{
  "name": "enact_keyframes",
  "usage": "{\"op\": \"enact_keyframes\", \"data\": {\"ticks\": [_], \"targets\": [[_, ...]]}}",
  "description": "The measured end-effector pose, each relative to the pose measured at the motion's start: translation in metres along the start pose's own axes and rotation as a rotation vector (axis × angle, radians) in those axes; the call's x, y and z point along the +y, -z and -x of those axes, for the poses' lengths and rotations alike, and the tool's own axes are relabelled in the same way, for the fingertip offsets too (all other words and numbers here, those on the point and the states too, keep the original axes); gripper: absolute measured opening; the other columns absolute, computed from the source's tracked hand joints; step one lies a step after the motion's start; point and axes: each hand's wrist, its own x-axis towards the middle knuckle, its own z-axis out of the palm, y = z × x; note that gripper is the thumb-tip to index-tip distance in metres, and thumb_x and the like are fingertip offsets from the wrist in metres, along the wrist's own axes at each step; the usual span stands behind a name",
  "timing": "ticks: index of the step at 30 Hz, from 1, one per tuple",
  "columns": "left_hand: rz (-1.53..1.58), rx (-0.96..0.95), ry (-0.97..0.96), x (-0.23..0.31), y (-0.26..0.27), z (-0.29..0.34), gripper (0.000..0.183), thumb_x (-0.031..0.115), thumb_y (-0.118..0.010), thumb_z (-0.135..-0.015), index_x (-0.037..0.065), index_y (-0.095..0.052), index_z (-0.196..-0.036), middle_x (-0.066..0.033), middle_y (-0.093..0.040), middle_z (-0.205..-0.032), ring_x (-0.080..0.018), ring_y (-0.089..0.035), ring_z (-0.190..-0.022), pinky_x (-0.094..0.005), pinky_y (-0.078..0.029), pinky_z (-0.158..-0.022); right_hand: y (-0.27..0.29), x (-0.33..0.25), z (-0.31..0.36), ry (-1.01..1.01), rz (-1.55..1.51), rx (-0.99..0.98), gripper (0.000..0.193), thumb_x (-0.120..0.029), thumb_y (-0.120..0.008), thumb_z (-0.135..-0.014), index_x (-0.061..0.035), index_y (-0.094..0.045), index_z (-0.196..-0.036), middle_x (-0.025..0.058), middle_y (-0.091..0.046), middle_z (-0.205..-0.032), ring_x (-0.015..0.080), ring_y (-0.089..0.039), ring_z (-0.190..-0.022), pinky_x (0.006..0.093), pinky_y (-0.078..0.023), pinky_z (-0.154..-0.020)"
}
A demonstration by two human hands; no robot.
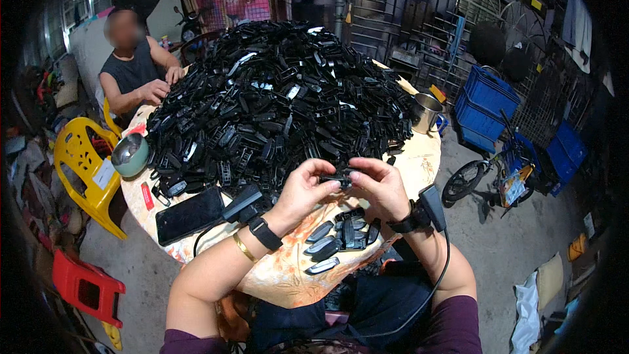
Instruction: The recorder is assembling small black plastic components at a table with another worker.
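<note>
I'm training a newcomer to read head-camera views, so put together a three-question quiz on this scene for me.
1. True or false: the metal mug stands to the right of the pile of plastic parts.
2. Which arm wears the gold bangle: A) left, B) right, C) both?
3. Fill the gap: the left hand and right hand hold a small ____ piece.

Key: 1. True. 2. A. 3. black.
</note>
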Motion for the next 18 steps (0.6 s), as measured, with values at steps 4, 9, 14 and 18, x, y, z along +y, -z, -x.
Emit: {"op": "enact_keyframes", "data": {"ticks": [4, 9, 14, 18], "targets": [[0.096, 0.070, -0.036, 0.009, -0.002, 0.001, 0.032, -0.002, -0.064, -0.080, -0.001, -0.049, -0.108, -0.0051, -0.057, -0.096, -0.0100, -0.056, -0.085, -0.0223, -0.048, -0.077, -0.013, -0.002, 0.007, 0.005, 0.106, -0.025, 0.032, -0.007, -0.068, -0.080, 0.0020, -0.060, -0.109, 0.0045, -0.065, -0.086, 0.0075, -0.059, -0.074, 0.0196, -0.048, -0.064], [0.156, 0.136, 0.065, 0.006, 0.003, 0.001, 0.035, 0.000, -0.064, -0.081, -0.001, -0.051, -0.113, -0.0059, -0.059, -0.096, -0.0110, -0.058, -0.088, -0.0215, -0.048, -0.078, -0.024, -0.001, 0.010, 0.161, 0.272, 0.031, 0.033, -0.007, -0.069, -0.078, 0.0029, -0.059, -0.108, 0.0081, -0.064, -0.093, 0.0103, -0.061, -0.081, 0.0217, -0.050, -0.069], [0.190, 0.095, 0.053, 0.007, 0.003, 0.004, 0.034, 0.000, -0.062, -0.082, 0.000, -0.054, -0.115, -0.0055, -0.060, -0.099, -0.0101, -0.057, -0.088, -0.0211, -0.048, -0.078, -0.025, -0.011, 0.007, 0.101, 0.252, 0.049, 0.034, -0.007, -0.070, -0.078, 0.0028, -0.059, -0.108, 0.0102, -0.064, -0.097, 0.0124, -0.061, -0.085, 0.0232, -0.051, -0.073], [0.143, 0.095, 0.028, 0.005, 0.002, 0.006, 0.032, 0.002, -0.062, -0.083, -0.001, -0.057, -0.114, -0.0050, -0.061, -0.100, -0.0089, -0.057, -0.089, -0.0214, -0.047, -0.080, -0.026, -0.009, 0.008, 0.172, 0.295, 0.023, 0.030, -0.006, -0.070, -0.077, 0.0020, -0.060, -0.104, 0.0091, -0.064, -0.095, 0.0120, -0.061, -0.084, 0.0232, -0.051, -0.071]]}}
